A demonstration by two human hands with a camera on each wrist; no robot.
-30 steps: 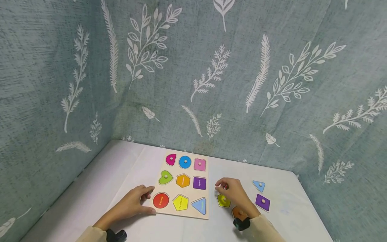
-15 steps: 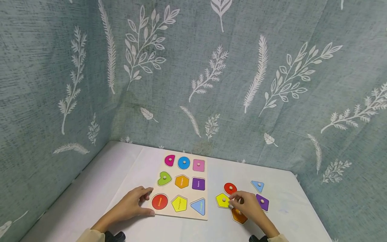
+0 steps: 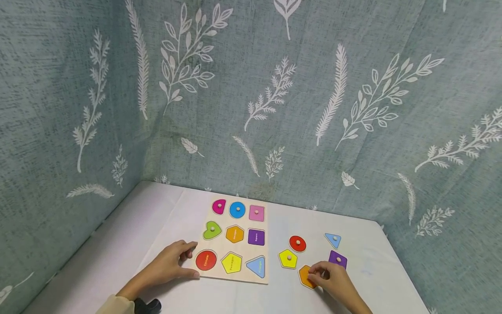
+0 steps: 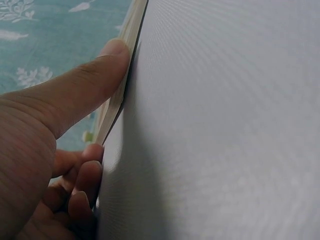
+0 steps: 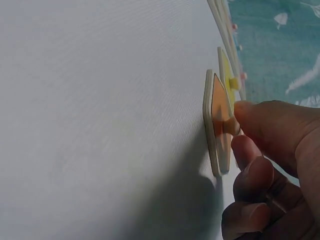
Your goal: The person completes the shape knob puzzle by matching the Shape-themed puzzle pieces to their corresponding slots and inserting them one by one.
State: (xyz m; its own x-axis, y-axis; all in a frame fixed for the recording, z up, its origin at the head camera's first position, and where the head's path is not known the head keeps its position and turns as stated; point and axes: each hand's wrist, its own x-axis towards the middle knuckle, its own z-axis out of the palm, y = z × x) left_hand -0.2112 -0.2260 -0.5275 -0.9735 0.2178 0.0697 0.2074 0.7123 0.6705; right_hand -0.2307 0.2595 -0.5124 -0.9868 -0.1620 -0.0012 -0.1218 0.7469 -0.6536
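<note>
A wooden peg puzzle board (image 3: 239,278) lies on the white-covered table, with a red circle, yellow pentagon and blue triangle printed along its near row. At its near left corner my left hand (image 3: 171,263) holds it, thumb (image 4: 114,52) against the near edge and fingers round on the left side. To the right of the board, my right hand (image 3: 334,279) pinches the small knob of an orange hexagon puzzle piece (image 5: 220,107) between thumb and forefinger. The hexagon sits flat or close over the cloth, partly covered by the fingers in the head view.
Around the right hand lie a yellow pentagon piece (image 3: 288,259), a red round piece (image 3: 297,244), a blue triangle piece (image 3: 333,240) and a purple square piece (image 3: 338,258). Pink, blue and green knobbed pieces fill the board's far spots. A patterned cloth wall (image 3: 298,174) stands behind the table.
My right hand has moved from over the red round piece toward me, past the yellow pentagon, onto the orange hexagon's knob. The left hand stays at the board's corner.
</note>
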